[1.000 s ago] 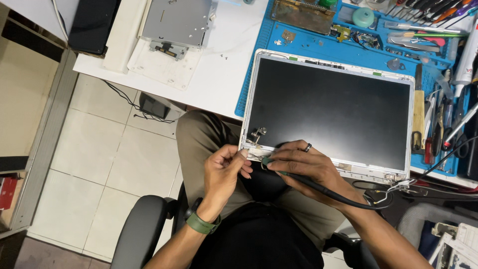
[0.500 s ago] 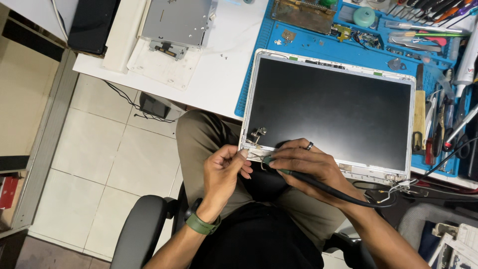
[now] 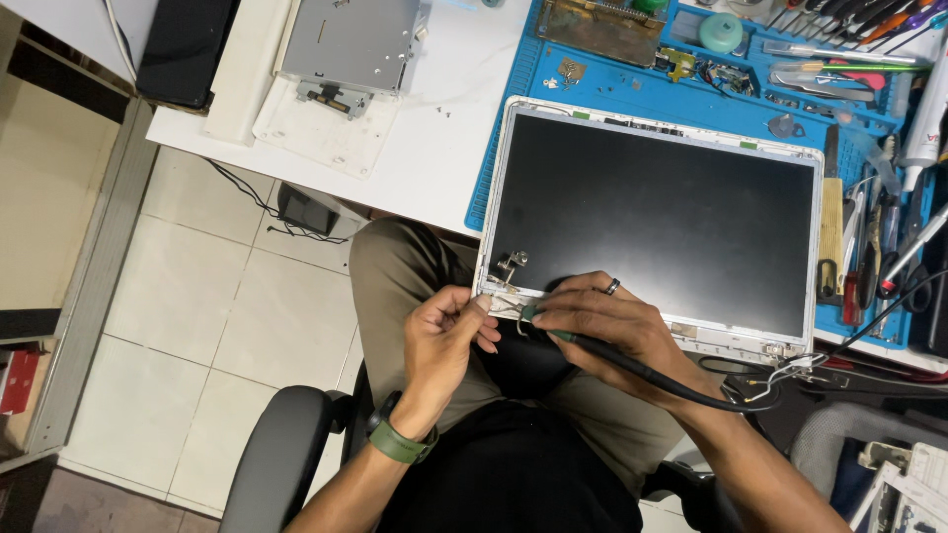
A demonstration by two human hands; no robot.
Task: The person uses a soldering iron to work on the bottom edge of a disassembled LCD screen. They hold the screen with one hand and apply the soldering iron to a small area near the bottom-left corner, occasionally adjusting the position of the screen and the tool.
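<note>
A laptop screen panel with a white frame and black glass lies half on the blue mat, its near edge over my lap. My left hand pinches the panel's near left corner by the metal hinge. My right hand, with a ring on one finger, grips a thin tool with a green tip and a black cable, its tip at that same corner. A green watch sits on my left wrist.
A blue work mat holds screwdrivers, tweezers and small parts along the top and right. A grey metal drive lies on the white desk. Below are floor tiles, a black power brick and my chair's armrest.
</note>
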